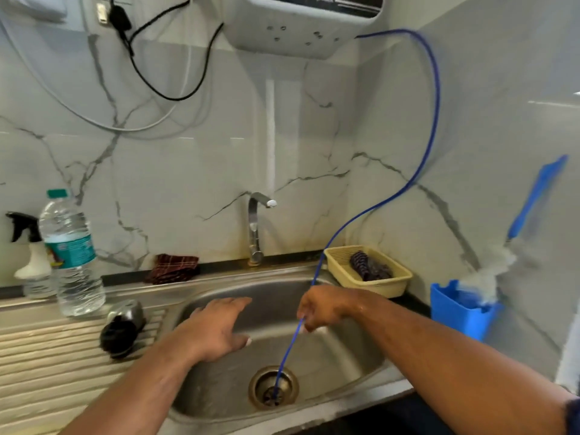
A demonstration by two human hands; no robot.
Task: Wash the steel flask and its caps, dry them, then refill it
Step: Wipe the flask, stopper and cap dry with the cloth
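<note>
- Head view. Right hand [317, 309]: the grip pinched the thin, flexible blue tube [291, 353], apparently to steer its free end, which hung into the round drain [273, 386] of the brushed-steel sink [345, 356].
- Left hand [219, 328]: grip spread, fingers straight, holding nothing, hovering above the basin.
- Steel flask [124, 324]: lay on its side on the ribbed drainboard [47, 356] of the desk, dark end nearest, probably parked there to drain; it was blurred and its caps were indistinct.
- Clear plastic bottle [72, 255]: stood upright just behind the flask.

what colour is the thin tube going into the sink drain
Blue tube, clearest in the head view.
</note>
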